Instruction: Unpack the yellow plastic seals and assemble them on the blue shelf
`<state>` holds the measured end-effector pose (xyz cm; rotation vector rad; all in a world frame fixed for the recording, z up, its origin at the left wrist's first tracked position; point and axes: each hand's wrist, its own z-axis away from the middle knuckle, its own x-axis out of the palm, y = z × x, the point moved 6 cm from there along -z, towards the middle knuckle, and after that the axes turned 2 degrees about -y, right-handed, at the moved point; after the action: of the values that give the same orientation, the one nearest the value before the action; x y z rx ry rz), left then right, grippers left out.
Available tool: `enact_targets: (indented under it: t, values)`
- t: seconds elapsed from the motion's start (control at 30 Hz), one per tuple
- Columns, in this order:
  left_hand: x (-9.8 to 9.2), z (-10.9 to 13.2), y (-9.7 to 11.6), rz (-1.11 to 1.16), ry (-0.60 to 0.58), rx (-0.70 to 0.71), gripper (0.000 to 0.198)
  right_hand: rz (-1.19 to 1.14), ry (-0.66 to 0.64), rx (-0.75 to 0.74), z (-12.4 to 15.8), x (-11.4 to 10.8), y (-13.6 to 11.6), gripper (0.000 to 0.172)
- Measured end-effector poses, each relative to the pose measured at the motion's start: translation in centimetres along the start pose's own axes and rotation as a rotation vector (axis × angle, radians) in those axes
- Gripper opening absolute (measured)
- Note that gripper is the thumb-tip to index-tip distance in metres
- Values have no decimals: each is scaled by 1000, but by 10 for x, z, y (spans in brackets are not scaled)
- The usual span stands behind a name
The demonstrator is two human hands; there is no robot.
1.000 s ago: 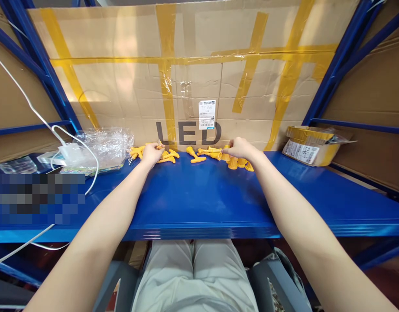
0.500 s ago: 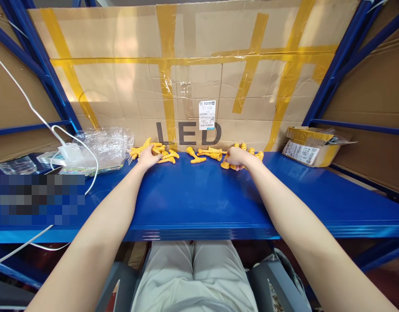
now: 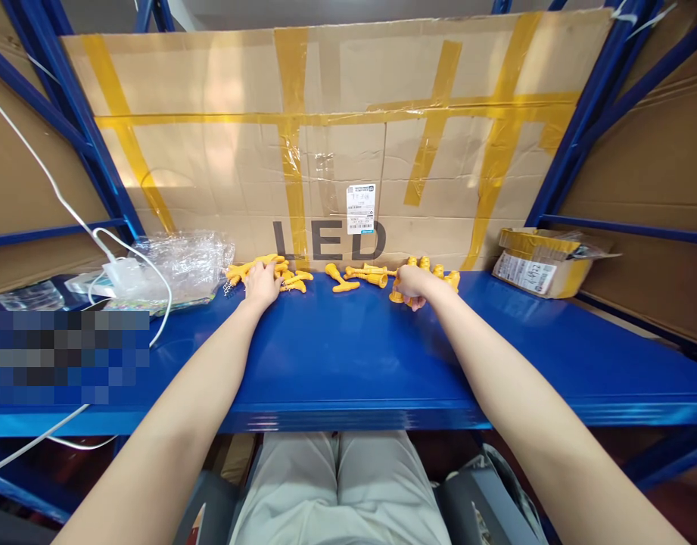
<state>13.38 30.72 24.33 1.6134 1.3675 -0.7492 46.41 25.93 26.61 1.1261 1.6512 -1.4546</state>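
Observation:
My left hand (image 3: 262,284) lies over a loose pile of yellow plastic pieces (image 3: 294,280) at the back left of the blue shelf. Its fingers stretch forward onto the pile, and the thumb is apart. On the right, my right hand (image 3: 415,283) has its fingers bent around a yellow plastic piece (image 3: 396,296) with a round, flared base. Several similar pieces (image 3: 452,279) stand upright just behind and beside this hand. Between the hands lie a T-shaped yellow piece (image 3: 346,287) and several yellow rod-like pieces (image 3: 374,278). My fingers partly hide what they touch.
A large taped cardboard sheet (image 3: 240,174) stands behind the blue shelf (image 3: 348,356). To the left are clear plastic bags (image 3: 183,261) and a white cable (image 3: 167,303). A small open carton (image 3: 533,265) sits at the right. Blue frame posts (image 3: 580,113) flank both sides.
The view has tilted up slightly. My left hand has flattened further over the pile. My right hand stays at the upright pieces, and the flared piece by its fingertips has shifted slightly.

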Motion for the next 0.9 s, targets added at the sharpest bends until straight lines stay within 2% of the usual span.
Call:
enact_targets:
  t: [0.1, 0.13, 0.2, 0.33, 0.4, 0.53, 0.7, 0.8, 0.9]
  values:
    - [2, -1, 1, -16, -9, 10, 49, 71, -238, 147, 8, 9, 0, 14]
    - [3, -1, 0, -23, -18, 10, 47, 107, -255, 137, 10, 9, -3, 12]
    - [8, -1, -1, -33, -53, -2, 45, 173, -198, 50, 10, 5, -14, 16]
    - [16, 0, -5, -21, -121, -42, 50, 224, 6, -187, 8, 7, -37, 30]
    - [16, 1, -5, -17, -114, -49, 52, 220, 15, -297, 7, 20, -46, 32]
    - [14, 2, -2, -14, -86, -33, 50, 194, -66, -483, 1, 55, -62, 36]
    - [8, 2, -2, 1, -54, -40, 45, 268, -175, -388, -18, 82, -72, 48]
    - [5, 2, -5, 2, -37, -65, 43, 275, -208, -322, -26, 84, -82, 44]
    - [3, 2, -7, 9, -21, -80, 40, 278, -186, -242, -35, 81, -91, 34]
